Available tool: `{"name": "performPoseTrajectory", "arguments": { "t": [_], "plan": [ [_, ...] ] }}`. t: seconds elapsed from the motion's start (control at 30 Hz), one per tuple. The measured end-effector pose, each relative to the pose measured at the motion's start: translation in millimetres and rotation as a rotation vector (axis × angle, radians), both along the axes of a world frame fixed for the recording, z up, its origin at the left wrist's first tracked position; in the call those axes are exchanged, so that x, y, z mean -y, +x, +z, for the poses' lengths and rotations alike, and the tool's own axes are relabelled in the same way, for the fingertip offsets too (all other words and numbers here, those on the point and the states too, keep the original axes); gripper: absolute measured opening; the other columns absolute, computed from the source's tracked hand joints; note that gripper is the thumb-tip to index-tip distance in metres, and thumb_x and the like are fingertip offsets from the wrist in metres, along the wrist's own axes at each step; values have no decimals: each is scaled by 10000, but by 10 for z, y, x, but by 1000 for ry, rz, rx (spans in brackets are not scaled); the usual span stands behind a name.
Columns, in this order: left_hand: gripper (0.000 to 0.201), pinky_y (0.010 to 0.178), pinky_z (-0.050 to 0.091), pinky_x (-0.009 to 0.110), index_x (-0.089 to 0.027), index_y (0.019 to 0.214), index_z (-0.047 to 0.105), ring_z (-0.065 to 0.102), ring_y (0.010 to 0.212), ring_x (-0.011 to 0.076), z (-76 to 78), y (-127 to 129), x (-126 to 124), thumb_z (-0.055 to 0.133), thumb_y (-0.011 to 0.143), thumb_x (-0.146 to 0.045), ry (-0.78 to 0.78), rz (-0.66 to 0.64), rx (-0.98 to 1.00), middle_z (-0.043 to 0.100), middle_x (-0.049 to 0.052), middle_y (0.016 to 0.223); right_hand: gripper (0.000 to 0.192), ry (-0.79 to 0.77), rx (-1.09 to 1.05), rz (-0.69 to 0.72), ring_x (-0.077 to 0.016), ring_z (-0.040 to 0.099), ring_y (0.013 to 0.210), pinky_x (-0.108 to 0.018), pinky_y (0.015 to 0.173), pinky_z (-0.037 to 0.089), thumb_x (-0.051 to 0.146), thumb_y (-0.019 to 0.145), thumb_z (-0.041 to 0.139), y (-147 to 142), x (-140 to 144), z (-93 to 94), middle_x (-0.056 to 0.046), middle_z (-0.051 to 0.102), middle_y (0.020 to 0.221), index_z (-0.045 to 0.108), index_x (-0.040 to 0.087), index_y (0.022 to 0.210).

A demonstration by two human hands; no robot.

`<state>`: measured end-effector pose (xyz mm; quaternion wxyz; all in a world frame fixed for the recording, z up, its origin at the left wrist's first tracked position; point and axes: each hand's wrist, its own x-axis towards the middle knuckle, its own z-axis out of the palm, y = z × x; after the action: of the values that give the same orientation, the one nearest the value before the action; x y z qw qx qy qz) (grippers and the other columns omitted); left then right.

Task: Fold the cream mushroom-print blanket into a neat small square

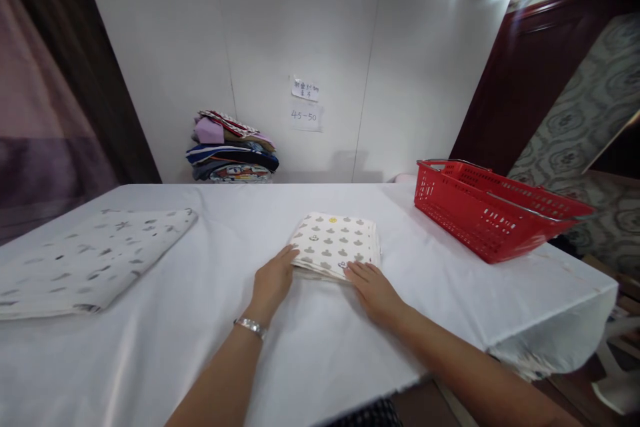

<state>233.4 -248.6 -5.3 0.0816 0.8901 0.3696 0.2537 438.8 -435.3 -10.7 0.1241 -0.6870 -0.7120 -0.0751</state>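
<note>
i see both hands resting at the near edge of a folded cloth (334, 245), a small cream square printed with grey shapes and one yellow mark, lying flat near the middle of the white tabletop (320, 347). my left hand (273, 278) lies palm down against the cloth's near left corner, its fingers (286, 257) held together and flat, their tips touching the folded edge. my right hand (374, 288) lies palm down at the near right corner, fingers (356, 269) together and stretched out, tips touching the cloth's front edge. neither hand pinches or lifts anything; both just press lightly along that edge. a silver bracelet (251, 327) sits on my left wrist.

off to the far left of the tabletop lies a larger pale cloth (90, 260) with dark star-like marks, spread flat and well apart from the folded one. on the right side stands a red plastic basket (493, 210), tilted a little, near the tabletop's right edge. at the back, against the white wall, sits a stack of folded clothes (233, 147) in mixed colours, and beside it two paper notes (305, 103) are stuck to the wall.
</note>
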Motion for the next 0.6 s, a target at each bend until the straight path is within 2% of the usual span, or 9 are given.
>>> {"name": "performPoseTrajectory", "arguments": {
  "t": [0.1,0.17,0.2,0.27,0.37,0.43,0.5,0.6],
  "plan": [
    [430,864,499,300,-333,1157,587,581,1081,176,-62,-50,-148,412,811,-147,-33,65,2,522,-54,1302,469,33,-106,139,-200,396,1259,-409,1040,316,182,856,415,-91,25,76,-82,447,1370,431,202,1325],
    [424,857,504,302,-338,1144,598,586,1073,178,-113,-63,-216,418,809,-149,-42,90,21,542,-53,1281,416,57,-175,209,-190,441,1224,-393,1023,348,228,873,421,-22,-14,108,-68,509,1316,478,224,1286],
    [420,855,507,304,-335,1140,602,591,1064,181,-134,-64,-234,423,808,-150,-44,94,32,548,-49,1275,387,82,-210,199,-188,464,1205,-392,1013,363,247,885,413,62,-56,111,-61,538,1286,506,236,1260],
    [420,858,508,316,-319,1146,603,597,1052,190,-160,-54,-241,430,804,-148,-44,94,48,545,-33,1281,349,175,-286,70,-194,496,1176,-407,1001,382,270,903,384,321,-187,97,-58,575,1241,566,246,1199],
    [429,879,503,333,-303,1154,602,590,1063,202,-170,-28,-209,437,795,-135,-44,102,59,531,-18,1298,353,328,-427,-231,-214,484,1189,-439,1022,362,259,893,374,826,-471,73,-78,572,1240,605,211,1156],
    [434,893,498,337,-298,1147,608,585,1073,204,-172,-10,-188,439,788,-123,-44,110,62,532,-16,1296,355,267,-519,-402,-217,453,1221,-435,1038,340,238,870,407,1131,-667,87,-82,547,1270,597,197,1167],
    [438,904,493,336,-285,1136,618,587,1069,202,-178,2,-191,434,779,-109,-43,107,59,536,-10,1292,361,218,-560,-455,-224,469,1205,-441,1023,352,230,851,437,1349,-825,125,-85,563,1250,590,192,1175],
    [461,940,468,316,-272,1127,627,582,1078,186,-172,5,-291,424,758,-87,-26,62,35,544,-12,1284,344,145,-601,-449,-228,557,1095,-413,950,421,210,808,488,1484,-936,190,-84,629,1147,625,177,1121]
  ]
}}
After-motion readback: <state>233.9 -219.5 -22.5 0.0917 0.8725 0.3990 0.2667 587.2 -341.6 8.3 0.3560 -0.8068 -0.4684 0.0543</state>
